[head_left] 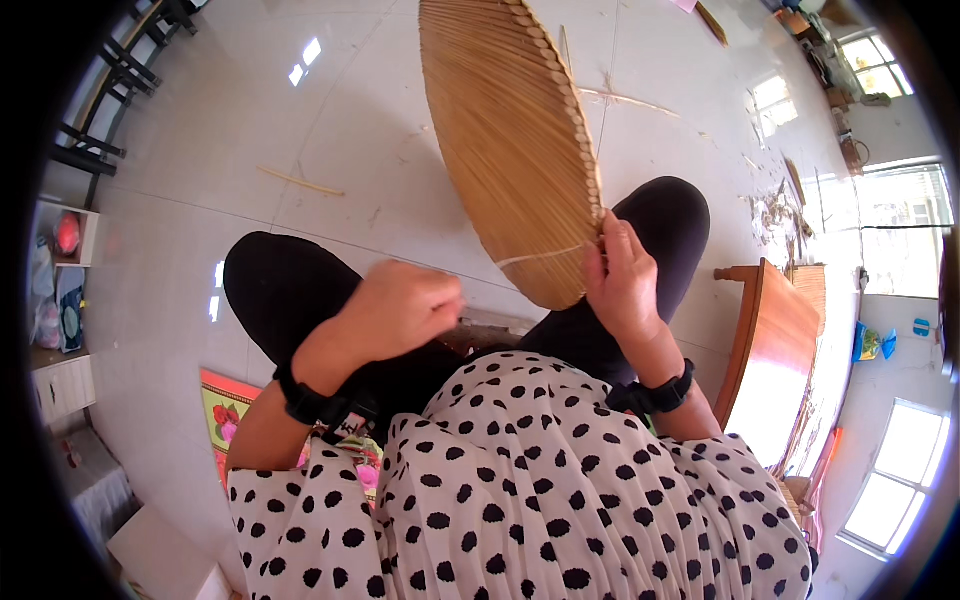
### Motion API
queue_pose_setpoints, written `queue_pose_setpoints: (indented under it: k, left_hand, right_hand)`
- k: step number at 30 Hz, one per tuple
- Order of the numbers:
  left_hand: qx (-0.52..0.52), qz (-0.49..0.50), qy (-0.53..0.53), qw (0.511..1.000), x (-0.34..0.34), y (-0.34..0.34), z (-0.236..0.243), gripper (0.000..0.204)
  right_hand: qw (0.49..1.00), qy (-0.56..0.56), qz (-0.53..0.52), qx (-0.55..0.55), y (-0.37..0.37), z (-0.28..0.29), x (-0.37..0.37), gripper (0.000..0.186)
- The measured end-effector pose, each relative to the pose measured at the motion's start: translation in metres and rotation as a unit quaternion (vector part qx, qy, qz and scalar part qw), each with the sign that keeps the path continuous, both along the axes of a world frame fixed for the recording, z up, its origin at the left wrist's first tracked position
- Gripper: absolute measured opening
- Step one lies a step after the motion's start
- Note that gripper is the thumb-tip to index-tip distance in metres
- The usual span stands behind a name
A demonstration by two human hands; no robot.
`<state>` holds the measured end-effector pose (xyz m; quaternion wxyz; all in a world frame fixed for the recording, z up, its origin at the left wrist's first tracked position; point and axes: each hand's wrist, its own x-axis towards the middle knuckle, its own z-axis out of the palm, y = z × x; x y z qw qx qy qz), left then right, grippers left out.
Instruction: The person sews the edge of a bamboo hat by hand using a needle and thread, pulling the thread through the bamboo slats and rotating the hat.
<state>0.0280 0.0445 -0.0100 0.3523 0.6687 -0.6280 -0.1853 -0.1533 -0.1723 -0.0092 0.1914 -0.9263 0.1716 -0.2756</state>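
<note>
A large palm-leaf fan (510,140), tan and pleated, stands out in front of me, reaching from between my knees past the top edge of the view. Its right rim carries a row of evenly spaced stitches, and a pale strip (545,257) crosses its lower end. My right hand (622,275) grips that rim near the lower end, thumb and fingers closed on it. Apart from the fan, to its left and above my left thigh, my left hand (408,308) is curled closed and slightly blurred. Whatever its fingers hold, if anything, does not show.
Loose straw strips (300,181) lie on the pale tiled floor (330,130), with more scraps (780,225) to the right. A wooden bench-like piece (770,350) stands right of my knee. Shelves (65,290) line the left, and a flowered mat (225,410) lies beneath me.
</note>
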Motion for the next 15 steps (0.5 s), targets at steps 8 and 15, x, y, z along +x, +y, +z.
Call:
queue_pose_setpoints:
  k: [8,15]
  left_hand:
    - [-0.204,0.173,0.102,0.958,0.006,-0.011,0.037,0.004]
    - [-0.299,0.082,0.549,0.776,-0.027,-0.059,0.024,0.012]
  right_hand:
    - [1.0,0.004,0.009,0.001,0.007,0.006,0.009,0.041]
    - [1.0,-0.011,0.028,-0.009,0.018,0.005,0.015,0.041]
